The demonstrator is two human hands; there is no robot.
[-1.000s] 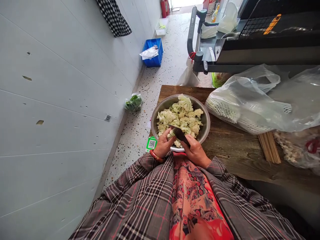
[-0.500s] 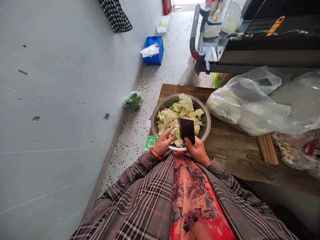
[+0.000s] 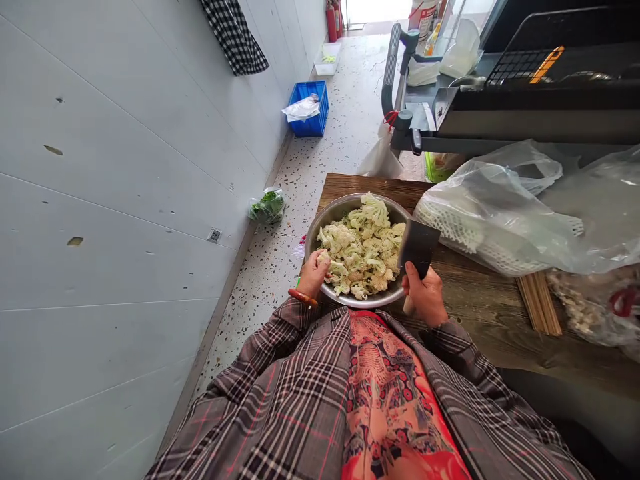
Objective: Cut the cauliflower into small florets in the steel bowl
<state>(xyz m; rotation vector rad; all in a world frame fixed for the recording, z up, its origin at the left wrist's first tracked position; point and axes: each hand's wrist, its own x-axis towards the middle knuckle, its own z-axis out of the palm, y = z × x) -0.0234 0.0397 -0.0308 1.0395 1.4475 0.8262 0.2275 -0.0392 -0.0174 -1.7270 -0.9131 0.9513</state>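
Observation:
A steel bowl [image 3: 414, 283] full of cauliflower pieces [image 3: 367, 250] stands at the left end of the wooden table. At its left rim, my left hand [image 3: 314, 275] has its fingers closed on a small cauliflower piece [image 3: 323, 257]. My right hand [image 3: 427, 295] grips the handle of a cleaver [image 3: 419, 247] at the bowl's right rim. The dark blade points up and away from me, partly over the rim. Most of the handle is hidden in my palm.
Clear plastic bags [image 3: 505, 207] and wooden sticks [image 3: 539, 303] lie on the wooden table [image 3: 465, 300] to the right. Behind it stands a dark cart [image 3: 480, 143]. A blue crate [image 3: 309, 123] and bagged greens [image 3: 268, 207] sit on the floor by the wall.
My right hand has moved right with the cleaver, from over the bowl to its right rim. My left hand has shifted left to the left rim, and its fingers have closed on a piece.

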